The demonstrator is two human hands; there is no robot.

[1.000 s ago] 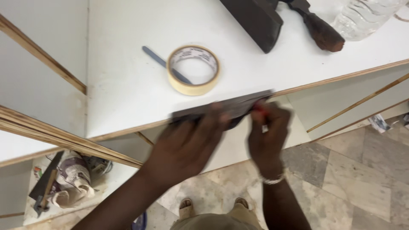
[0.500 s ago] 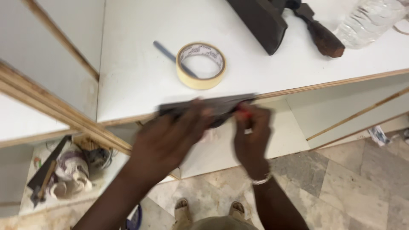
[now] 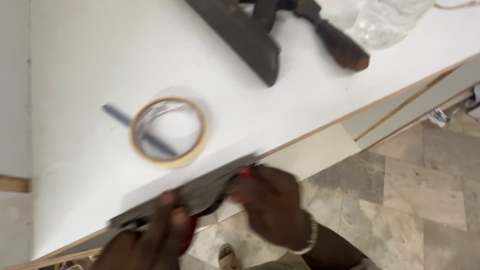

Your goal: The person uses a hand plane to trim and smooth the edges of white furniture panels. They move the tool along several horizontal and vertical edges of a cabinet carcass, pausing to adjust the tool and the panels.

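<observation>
Both the left hand (image 3: 150,235) and right hand (image 3: 272,202) have fingers clamped on a gray metal ruler (image 3: 200,187) at the white surface (image 3: 90,75) edge, where, I think, a loose grip could let it slide off.

A flat grey metal tool (image 3: 195,192) is being pressed against the front edge of the white surface (image 3: 90,65) by the left hand (image 3: 155,235), while its red-tipped end is being gripped by the right hand (image 3: 272,207). Just behind the tool, a roll of masking tape (image 3: 168,131) is lying over a dark pencil (image 3: 117,115). Well behind the tape, a dark wooden plane (image 3: 240,35) is resting beside a clear plastic bottle (image 3: 387,20).
</observation>
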